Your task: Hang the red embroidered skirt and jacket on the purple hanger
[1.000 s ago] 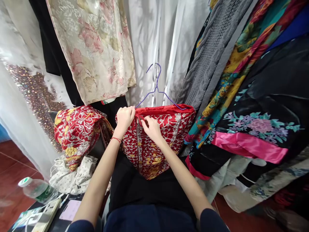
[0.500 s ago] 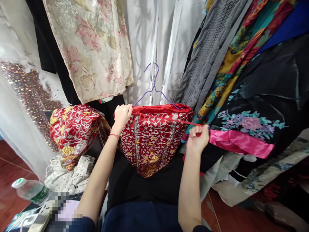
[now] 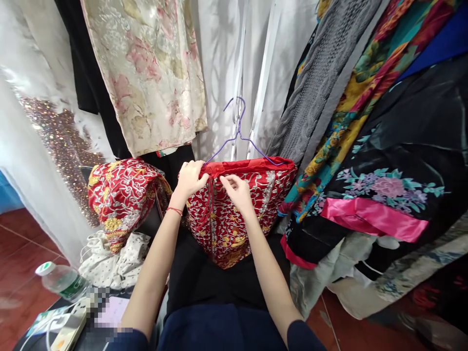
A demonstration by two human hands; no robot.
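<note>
A red garment (image 3: 234, 229) with silver and gold embroidery lies over my lap, its plain red top edge upward and its lower end tapering to a point. A purple wire hanger (image 3: 239, 129) sticks up out of that opening. My left hand (image 3: 192, 183) is closed over the top left corner, by the hanger's end. Just right of it, my right hand (image 3: 237, 192) has its fingers bent together at the top edge; what lies between the fingertips is hidden. A thin red cord (image 3: 211, 197) hangs down the front between my hands.
A second red embroidered piece (image 3: 122, 195) rests at left above a dotted white cloth (image 3: 117, 263). Nearby are a plastic bottle (image 3: 62, 280) and a power strip (image 3: 71, 329). Garments hang on both sides, among them a grey knit (image 3: 314, 97) and a black flowered one (image 3: 387, 190).
My right hand has moved left from beyond the garment's right side, where it held the red cord stretched out, to beside my left hand. The cord now hangs slack.
</note>
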